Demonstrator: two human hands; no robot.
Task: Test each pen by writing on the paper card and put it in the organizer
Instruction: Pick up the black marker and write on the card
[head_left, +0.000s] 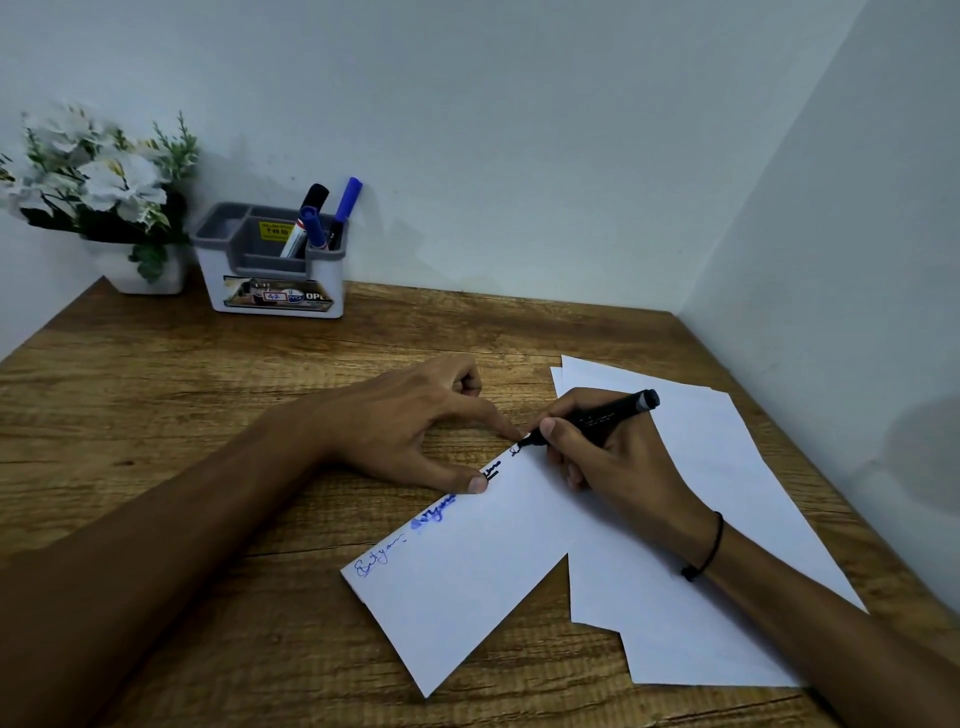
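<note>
Far left corner of the counter (156, 395): a pot of white flowers (98, 176) beside the organizer (272, 270), which holds three pens (311, 221) in its right compartment. Centre: the left hand (405, 421), grasping nothing, presses thumb and forefinger on the upper edge of the paper card (467, 582). Right: the right hand (618, 462), its fingers (558, 434) clenched around a black pen (597, 418), sets the tip on the card, which overlaps loose sheets (727, 519) near the right edge.
</note>
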